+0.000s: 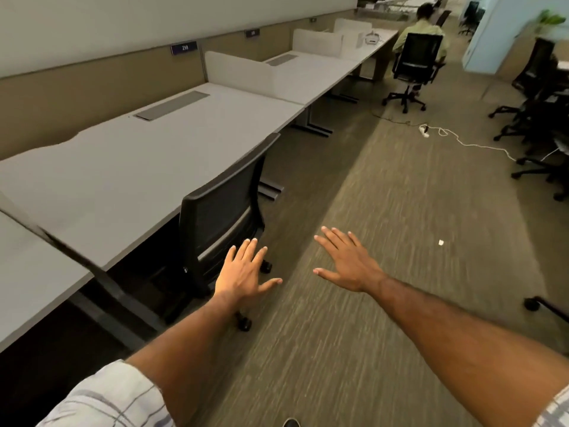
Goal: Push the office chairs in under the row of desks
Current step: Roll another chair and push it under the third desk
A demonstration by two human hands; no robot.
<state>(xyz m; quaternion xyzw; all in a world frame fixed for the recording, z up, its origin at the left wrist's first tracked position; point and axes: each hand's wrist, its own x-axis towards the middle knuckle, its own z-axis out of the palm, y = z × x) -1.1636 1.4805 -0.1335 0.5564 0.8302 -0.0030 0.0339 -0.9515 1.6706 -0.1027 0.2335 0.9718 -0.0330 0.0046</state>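
Observation:
A black mesh-backed office chair (223,208) stands tucked under the nearest grey desk (129,167), its backrest against the desk edge and its castors on the carpet. My left hand (243,269) hovers open just right of the chair's back, fingers spread, not touching it. Further right, my right hand (348,260) is also open over the carpet, holding nothing. The row of desks (308,78) runs away to the upper right along a beige partition.
At the far desk a person sits in another black chair (415,63) pulled out into the aisle. A white power strip and cable (446,134) lie across the carpet. More black chairs (535,124) crowd the right side. A chair castor (531,303) pokes in at right.

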